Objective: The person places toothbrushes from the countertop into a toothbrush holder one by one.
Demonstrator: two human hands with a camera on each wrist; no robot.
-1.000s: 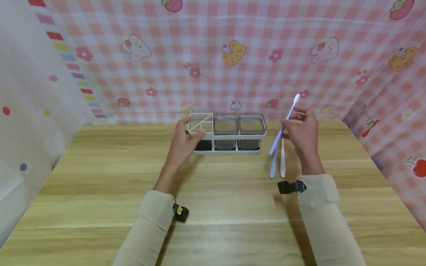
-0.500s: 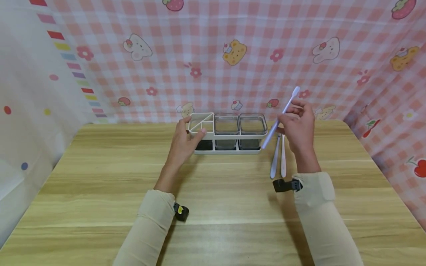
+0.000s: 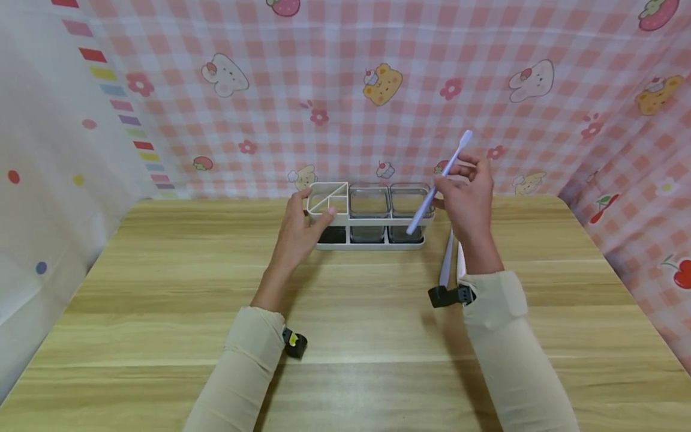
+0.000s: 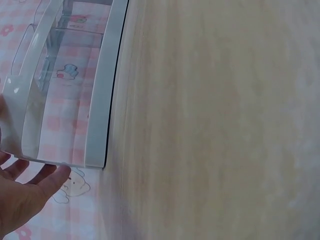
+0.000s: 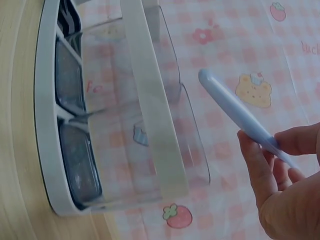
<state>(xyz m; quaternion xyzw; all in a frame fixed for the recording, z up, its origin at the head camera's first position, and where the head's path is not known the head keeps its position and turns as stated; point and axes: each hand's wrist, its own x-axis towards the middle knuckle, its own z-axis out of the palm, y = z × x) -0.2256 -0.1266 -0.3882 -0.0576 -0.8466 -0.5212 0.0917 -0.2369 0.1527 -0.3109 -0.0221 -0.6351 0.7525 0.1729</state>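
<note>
My right hand [image 3: 471,195] pinches a purple toothbrush [image 3: 423,210] between thumb and fingers. Its bristle end points up and away, and the handle end slants down to the left, overlapping the right cup in the head view. In the right wrist view, the toothbrush handle [image 5: 232,107] tilts beside the holder, apart from it. My left hand [image 3: 296,240] grips the left end of a white toothbrush holder [image 3: 372,221], thumb on the front of the divided section and fingers round the end. Two clear grey cups, a left cup [image 3: 368,234] and a right cup [image 3: 406,233], sit in the holder.
A second purple toothbrush [image 3: 446,264] and a pale pink toothbrush [image 3: 460,263] lie on the wooden table [image 3: 356,336], partly hidden by my right hand and wrist camera [image 3: 445,296]. A pink checked curtain [image 3: 335,144] hangs behind the holder.
My right hand has lifted the purple toothbrush off the two others and moved it left, so its handle end is now in front of the right cup. My left hand stays at the holder.
</note>
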